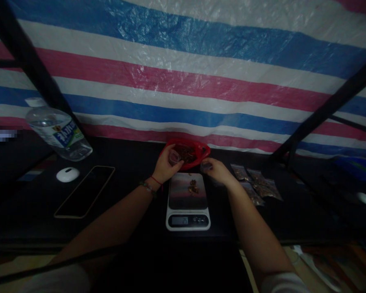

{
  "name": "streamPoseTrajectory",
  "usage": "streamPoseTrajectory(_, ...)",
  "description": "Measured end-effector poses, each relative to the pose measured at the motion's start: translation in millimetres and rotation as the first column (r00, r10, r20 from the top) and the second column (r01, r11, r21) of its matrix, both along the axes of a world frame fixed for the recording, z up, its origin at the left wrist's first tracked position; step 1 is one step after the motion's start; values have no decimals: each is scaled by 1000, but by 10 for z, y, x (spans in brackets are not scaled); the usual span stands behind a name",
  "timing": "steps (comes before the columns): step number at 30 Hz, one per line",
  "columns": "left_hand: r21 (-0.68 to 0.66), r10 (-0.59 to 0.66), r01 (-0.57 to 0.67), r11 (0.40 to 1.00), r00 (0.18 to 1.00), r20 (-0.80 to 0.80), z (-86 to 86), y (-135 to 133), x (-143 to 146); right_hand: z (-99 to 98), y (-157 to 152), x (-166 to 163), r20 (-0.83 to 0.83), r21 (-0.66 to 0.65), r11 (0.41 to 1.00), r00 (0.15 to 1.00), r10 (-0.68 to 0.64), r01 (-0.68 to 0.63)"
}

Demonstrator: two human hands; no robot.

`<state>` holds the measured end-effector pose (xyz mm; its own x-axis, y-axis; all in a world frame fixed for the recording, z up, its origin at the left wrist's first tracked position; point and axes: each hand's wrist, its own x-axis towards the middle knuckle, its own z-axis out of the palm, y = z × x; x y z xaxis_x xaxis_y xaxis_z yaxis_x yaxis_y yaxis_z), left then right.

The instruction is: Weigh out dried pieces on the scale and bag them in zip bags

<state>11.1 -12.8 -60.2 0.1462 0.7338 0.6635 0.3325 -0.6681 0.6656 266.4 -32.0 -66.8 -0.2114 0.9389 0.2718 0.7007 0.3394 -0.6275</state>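
Observation:
My left hand (165,165) is closed around a small clear plastic cup (174,158), at the near left rim of a red plastic bag (203,151). Dark brown dried pieces (187,154) fill the bag's open mouth. To the right of the bag, my right hand (218,170) has its fingers closed on a small clear plastic piece (206,166), too dim to name exactly. Just in front of both hands lies a white kitchen scale (188,219) with a dark plate, its display seeming to read 25. A few brown pieces (193,187) rest on the plate.
Several small clear bags of brown pieces (258,185) lie right of my right hand. A phone (85,192), a white earbud case (67,174) and a tilted-looking water bottle (59,130) are at left. A striped tarp (183,81) hangs behind. Dark frame bars (326,106) slant at both sides.

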Motion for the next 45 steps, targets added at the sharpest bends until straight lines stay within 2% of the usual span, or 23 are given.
streamPoseTrajectory(3, -25, 3, -4, 1000, 1000, -30, -30, 27, -15, -32, 10, -19, 42, -20, 1000, 999, 12, -11)
streamPoseTrajectory(8, -13, 13, -14, 1000, 997, -79, -72, 51, -23, 174, -71, -33, 77, 186, 980, 995, 59, -72)
streamPoseTrajectory(10, 1, 12, -12, 1000, 995, -97, -67, 38, -15, 270, -133, -116, 46, 210, 973, 995, 91, -99)
streamPoseTrajectory(13, 1, -21, 21, 1000, 993, -120, -37, -3, 7, 333, -216, -319, 68, 185, 968, 985, 162, -172)
streamPoseTrajectory(17, -13, -85, 84, 996, 989, -125, -1, -53, 36, 287, -241, -509, 175, 147, 966, 967, 187, -213)
streamPoseTrajectory(25, -24, -140, 138, 990, 986, -88, -35, -74, 89, 163, -137, -505, 240, 105, 963, 946, 217, -248)
streamPoseTrajectory(28, -33, -167, 164, 986, 981, -99, -30, -82, 97, 196, -157, -522, 179, 131, 969, 966, 184, -209)
streamPoseTrajectory(32, -42, -219, 215, 976, 959, -177, -6, -100, 95, 272, -220, -598, -45, 247, 967, 997, 70, -57)
streamPoseTrajectory(34, -35, -228, 227, 973, 943, -243, 0, -110, 99, 293, -246, -656, -107, 277, 959, 990, 90, -58)
streamPoseTrajectory(37, -11, -225, 233, 972, 923, -313, 0, -123, 113, 294, -264, -723, -95, 281, 954, 986, 138, -106)
streamPoseTrajectory(41, 10, -198, 212, 977, 928, -314, -11, -129, 124, 275, -263, -722, -120, 281, 954, 983, 140, -102)
streamPoseTrajectory(45, 39, -181, 204, 978, 928, -326, -30, -125, 119, 272, -272, -691, -85, 212, 967, 984, 159, -138)
